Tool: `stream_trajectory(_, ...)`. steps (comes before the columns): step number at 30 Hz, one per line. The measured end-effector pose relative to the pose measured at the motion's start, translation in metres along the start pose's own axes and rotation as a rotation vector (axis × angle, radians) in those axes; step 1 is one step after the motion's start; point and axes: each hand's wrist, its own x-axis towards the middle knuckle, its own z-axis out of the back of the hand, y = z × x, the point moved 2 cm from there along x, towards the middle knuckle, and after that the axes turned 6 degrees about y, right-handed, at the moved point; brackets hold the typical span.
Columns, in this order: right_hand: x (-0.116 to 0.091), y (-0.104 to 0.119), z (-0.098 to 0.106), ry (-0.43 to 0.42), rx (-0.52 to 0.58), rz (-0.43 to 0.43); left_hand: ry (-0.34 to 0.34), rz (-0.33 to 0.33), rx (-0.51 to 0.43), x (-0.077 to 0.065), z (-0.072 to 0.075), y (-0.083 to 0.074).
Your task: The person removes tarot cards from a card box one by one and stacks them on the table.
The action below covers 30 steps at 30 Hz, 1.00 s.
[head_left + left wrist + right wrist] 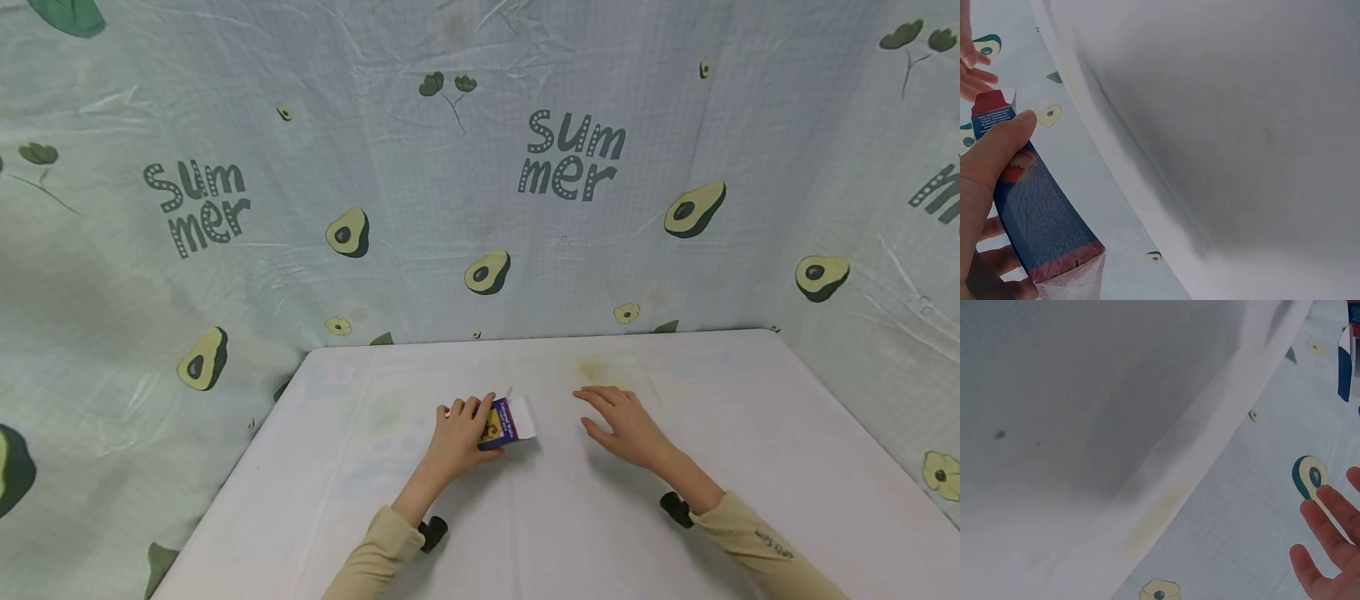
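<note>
A small dark-blue cardboard box (497, 423) with a yellow picture and a red band is in my left hand (457, 440). Thumb and fingers grip it from opposite sides, as the left wrist view shows along the box's narrow side (1047, 212). Its right end stands open, with white flaps (522, 418) sticking out toward the right hand. My right hand (621, 423) hovers to the right of the box, apart from it, fingers spread loosely and holding nothing. In the right wrist view a flap of the box (1344, 372) shows at the upper right, away from the fingertips (1313, 509).
Both hands are over a table with a white cover (600, 533). Behind it and at the sides hangs a pale sheet (420, 183) printed with avocados and the word "summer". A dark wrist camera (433, 533) sits on the left wrist, another (677, 509) on the right.
</note>
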Motion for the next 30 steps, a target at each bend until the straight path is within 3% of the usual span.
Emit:
stream_trajectory(13,0.009,0.016,0.004,0.031,0.112,-0.040,-0.025,-0.033,0.006,0.000,0.004,-0.010)
stream_trajectory(24,0.013,0.024,0.001,0.086,0.333,-0.124,-0.028,-0.034,0.018,0.001,0.005,-0.016)
stream_trajectory(30,0.013,0.027,0.000,0.087,0.385,-0.130,-0.027,-0.034,0.006,0.000,0.005,-0.019)
